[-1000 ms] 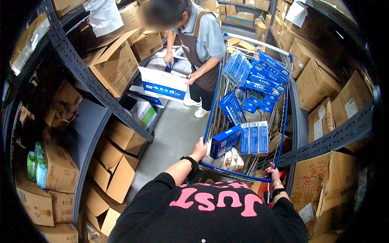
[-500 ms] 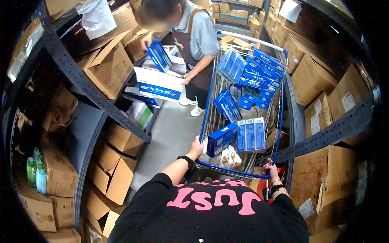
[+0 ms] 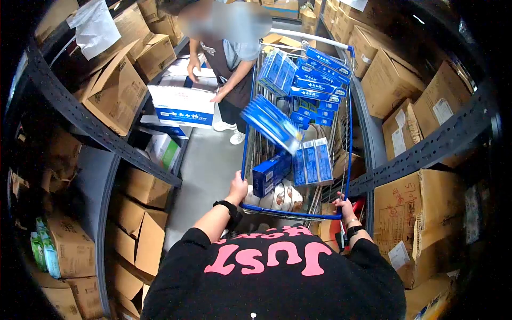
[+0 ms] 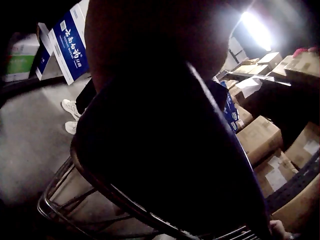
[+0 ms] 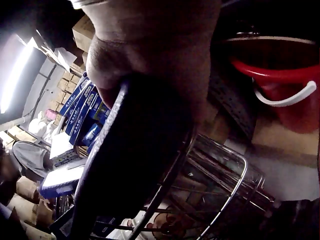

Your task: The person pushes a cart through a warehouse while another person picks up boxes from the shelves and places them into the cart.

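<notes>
A shopping cart (image 3: 349, 149) with a blue rim stands in front of me. My left hand (image 3: 238, 188) grips the rim at its near left corner; my right hand (image 3: 346, 209) holds the near right corner. Inside lie stacked blue toothpaste-style boxes (image 3: 320, 82), an upright three-box pack (image 3: 313, 162), a dark blue box (image 3: 271, 174) and round white packages (image 3: 280, 197). A motion-blurred blue pack (image 3: 272, 124) hangs over the cart's left side, apart from any hand. Both wrist views are mostly filled by dark shapes close to the lens.
Another person (image 3: 234, 50) stands left of the cart, one hand on a white-and-blue carton (image 3: 184, 104). Shelves of brown cartons (image 3: 114, 98) line both sides. Grey floor (image 3: 205, 160) shows between the cart and left shelving. A red bucket (image 5: 285, 85) stands by the right hand.
The other person lifted a blue pack out of the carton and let it go; it is now over the cart. The view has shifted right, while both my hands stay on the rim.
</notes>
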`<state>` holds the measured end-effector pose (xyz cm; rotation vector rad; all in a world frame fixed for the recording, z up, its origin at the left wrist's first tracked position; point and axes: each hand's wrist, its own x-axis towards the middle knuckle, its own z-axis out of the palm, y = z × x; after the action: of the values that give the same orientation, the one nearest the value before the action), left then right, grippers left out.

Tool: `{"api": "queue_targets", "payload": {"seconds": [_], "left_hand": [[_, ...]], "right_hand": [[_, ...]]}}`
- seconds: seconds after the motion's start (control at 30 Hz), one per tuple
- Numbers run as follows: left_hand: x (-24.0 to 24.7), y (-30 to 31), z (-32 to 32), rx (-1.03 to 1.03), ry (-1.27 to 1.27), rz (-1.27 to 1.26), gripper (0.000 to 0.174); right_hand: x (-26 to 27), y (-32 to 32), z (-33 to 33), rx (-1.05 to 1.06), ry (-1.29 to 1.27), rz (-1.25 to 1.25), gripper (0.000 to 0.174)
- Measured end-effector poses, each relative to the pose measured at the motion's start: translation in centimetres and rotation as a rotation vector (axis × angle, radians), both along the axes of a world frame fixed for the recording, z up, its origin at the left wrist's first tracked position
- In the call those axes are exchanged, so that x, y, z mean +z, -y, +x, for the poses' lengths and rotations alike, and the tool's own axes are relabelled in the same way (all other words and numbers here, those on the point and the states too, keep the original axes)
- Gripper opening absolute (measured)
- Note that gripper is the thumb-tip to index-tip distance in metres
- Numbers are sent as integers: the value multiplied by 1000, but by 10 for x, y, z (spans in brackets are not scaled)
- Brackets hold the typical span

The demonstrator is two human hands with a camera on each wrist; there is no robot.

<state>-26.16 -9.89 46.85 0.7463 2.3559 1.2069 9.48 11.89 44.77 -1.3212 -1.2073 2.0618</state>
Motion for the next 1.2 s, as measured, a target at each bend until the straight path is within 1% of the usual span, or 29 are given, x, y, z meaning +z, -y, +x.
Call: {"api": "queue_targets", "payload": {"seconds": [0.07,0.1,0.17,0.2,0.27,0.37,0.47,0.57,0.7,0.77,0.87,0.93,1.0,1.07,1.2], "left_hand": [[4,3,0,10,-21,-21,32],[-14,3,0,-2,-83,26,32],[9,5,8,-10,30,-42,31],[16,9,7,-9,98,-56,31],[-3,15,4,29,4,1,30],[12,21,7,-5,49,-28,31],[20,25,9,5,39,-31,31],[3,24,5,-4,18,12,32],[10,22,9,15,50,31,32],[10,18,11,11,45,31,31],[24,20,17,24,58,0,31],[14,22,16,21,27,-8,31],[6,21,15,21,19,15,32],[3,23,18,-3,29,-29,33],[10,26,25,-19,96,-63,35]], "right_hand": [[4,3,-5,-1,-5,6,54],[17,12,-4,-25,8,-9,54],[15,17,8,-47,-13,-39,54],[24,23,8,-44,-40,-63,55],[32,33,4,-61,11,-74,57],[25,40,13,-52,15,-4,56],[34,48,13,-44,48,18,54],[9,35,20,-8,29,46,53],[6,26,20,2,5,39,54],[7,23,23,-5,-22,35,54],[11,21,26,15,0,9,58],[26,33,19,-21,21,-21,54],[25,36,20,-25,32,-35,54],[26,39,21,-25,40,-6,53],[34,46,27,-42,37,2,51]]}}
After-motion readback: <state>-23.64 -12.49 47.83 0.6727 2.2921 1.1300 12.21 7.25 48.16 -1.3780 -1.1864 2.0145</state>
